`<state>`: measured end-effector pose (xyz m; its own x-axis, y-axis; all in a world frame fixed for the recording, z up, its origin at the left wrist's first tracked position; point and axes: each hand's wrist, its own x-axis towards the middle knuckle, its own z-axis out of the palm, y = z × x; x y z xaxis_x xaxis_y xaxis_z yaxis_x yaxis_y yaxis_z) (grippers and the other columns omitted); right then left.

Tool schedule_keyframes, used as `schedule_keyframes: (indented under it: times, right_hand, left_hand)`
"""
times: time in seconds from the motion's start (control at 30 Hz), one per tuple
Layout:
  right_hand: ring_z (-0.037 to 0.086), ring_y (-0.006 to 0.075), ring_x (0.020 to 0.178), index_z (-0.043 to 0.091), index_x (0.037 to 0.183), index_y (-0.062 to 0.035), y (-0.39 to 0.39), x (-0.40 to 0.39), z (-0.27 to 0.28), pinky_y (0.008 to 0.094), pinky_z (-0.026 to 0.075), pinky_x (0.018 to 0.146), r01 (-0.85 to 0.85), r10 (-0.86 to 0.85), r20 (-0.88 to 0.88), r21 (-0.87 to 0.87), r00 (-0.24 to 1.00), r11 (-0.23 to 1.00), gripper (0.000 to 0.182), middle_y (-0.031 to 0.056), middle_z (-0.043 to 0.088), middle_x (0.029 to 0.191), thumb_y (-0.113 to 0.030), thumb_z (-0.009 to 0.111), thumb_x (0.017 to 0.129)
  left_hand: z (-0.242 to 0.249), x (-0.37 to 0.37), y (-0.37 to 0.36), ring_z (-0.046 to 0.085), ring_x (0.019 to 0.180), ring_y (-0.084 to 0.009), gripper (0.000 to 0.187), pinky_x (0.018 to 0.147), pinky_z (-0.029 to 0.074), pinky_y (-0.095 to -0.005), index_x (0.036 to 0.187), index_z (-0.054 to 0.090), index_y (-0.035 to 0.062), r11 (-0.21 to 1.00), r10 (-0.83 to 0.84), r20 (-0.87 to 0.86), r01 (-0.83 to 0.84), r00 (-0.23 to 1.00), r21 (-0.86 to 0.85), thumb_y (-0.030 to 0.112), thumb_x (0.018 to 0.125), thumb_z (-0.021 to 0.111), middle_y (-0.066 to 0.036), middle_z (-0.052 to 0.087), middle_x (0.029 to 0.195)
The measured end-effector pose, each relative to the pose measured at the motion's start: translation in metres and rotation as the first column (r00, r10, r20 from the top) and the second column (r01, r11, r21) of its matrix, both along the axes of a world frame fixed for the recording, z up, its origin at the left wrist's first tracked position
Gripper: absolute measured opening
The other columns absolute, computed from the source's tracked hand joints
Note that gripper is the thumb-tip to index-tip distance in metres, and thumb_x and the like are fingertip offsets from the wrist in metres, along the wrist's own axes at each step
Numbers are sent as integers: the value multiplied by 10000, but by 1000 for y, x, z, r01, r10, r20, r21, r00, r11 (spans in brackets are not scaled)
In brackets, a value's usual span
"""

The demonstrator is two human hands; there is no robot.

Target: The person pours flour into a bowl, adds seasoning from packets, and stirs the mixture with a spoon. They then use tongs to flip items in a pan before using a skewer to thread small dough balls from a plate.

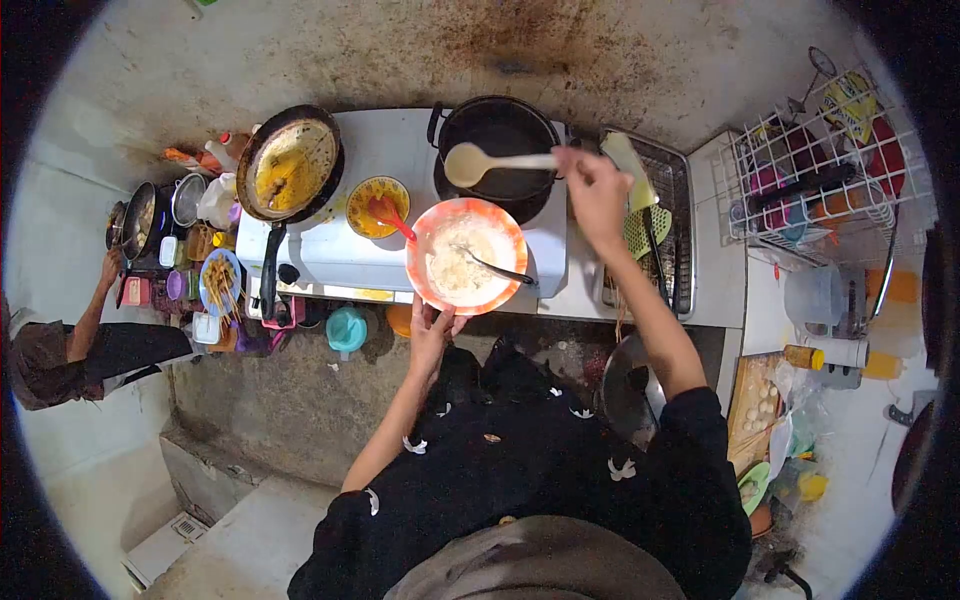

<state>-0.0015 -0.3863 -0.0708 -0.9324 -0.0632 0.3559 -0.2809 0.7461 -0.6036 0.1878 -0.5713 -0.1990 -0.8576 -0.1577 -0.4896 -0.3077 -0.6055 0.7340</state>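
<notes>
My left hand (430,335) grips the near rim of an orange and white bowl (424,283) with pale, lumpy batter (462,265) inside. A spoon with a black handle (505,271) rests in that batter. In my right hand (597,190), fingers closed round the handle end, is a cream-coloured ladle (467,166). It is held roughly level above a deep black pan (502,130) on the white stove (390,140). Left of the bowl, a smaller dish (362,225) holds yellow liquid and a red spoon (388,212).
A frying pan (335,165) with yellow residue sits on the stove's left. To the right are a metal rack tray (682,240) and a white wire basket (745,200). At far left, another person's hand (110,265) is by a pan (134,215). A lid (618,390) lies below the counter.
</notes>
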Motion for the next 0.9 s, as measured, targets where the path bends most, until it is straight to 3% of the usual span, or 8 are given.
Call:
schedule_keyframes:
  times: [0.13,0.2,0.23,0.3,0.4,0.73,0.8,0.9]
  right_hand:
    - [536,192,721,670,849,-169,10,-49,-22,346,278,696,94,-95,11,52,995,994,182,52,618,726,-282,552,770]
    - [545,211,722,665,833,-178,8,-56,-30,363,292,708,80,16,-317,288,948,954,171,68,613,717,-283,540,779]
    - [545,211,722,665,833,-178,6,-57,-31,363,292,708,80,16,-321,286,947,955,171,68,613,717,-283,540,779]
    - [547,217,733,658,807,-182,-1,-56,-32,383,300,714,53,17,-137,491,990,870,164,63,605,696,-284,532,785]
    - [548,211,745,654,787,-191,-3,-56,-45,384,301,708,71,51,-216,521,975,851,163,57,595,678,-283,519,794]
    - [573,234,737,667,831,-220,15,-59,-31,420,296,727,133,-113,-81,325,990,936,188,32,631,745,-350,547,769]
    - [577,242,749,669,830,-230,20,-58,-25,438,294,746,103,-77,-132,200,988,974,192,40,633,751,-367,553,762]
    - [574,256,762,671,832,-216,24,-53,-15,443,294,767,134,-122,-71,208,990,969,195,57,635,770,-353,550,765]
  left_hand:
    - [-2,0,-1,534,946,-178,584,738,470,-276,1311,202,109,999,-26,6,26,1000,-27,42,821,512,-89,449,1152]
    - [-4,1,-1,536,944,-174,585,737,472,-273,1313,201,110,999,-36,5,36,999,-36,43,821,511,-85,453,1150]
    - [-3,0,0,538,937,-170,589,729,472,-267,1315,199,111,999,-23,17,24,1000,-22,38,819,508,-79,456,1146]
    - [-2,0,0,540,930,-165,592,722,473,-261,1316,197,113,1000,-8,30,8,1000,-11,32,816,505,-74,460,1142]
    - [0,-1,0,540,929,-167,599,738,478,-266,1319,190,111,1000,-3,40,4,999,-6,27,813,499,-75,454,1148]
    - [-3,-1,-1,574,808,-162,542,658,496,-245,1294,224,98,1000,0,44,0,999,-4,41,826,491,-85,466,1116]
    - [-4,-2,0,582,790,-164,521,657,509,-244,1287,236,110,1000,-4,47,4,999,-15,33,833,479,-76,458,1116]
    - [-3,-3,3,571,735,-138,474,588,476,-234,1232,287,57,999,26,17,-25,1000,-41,75,819,519,-104,497,1069]
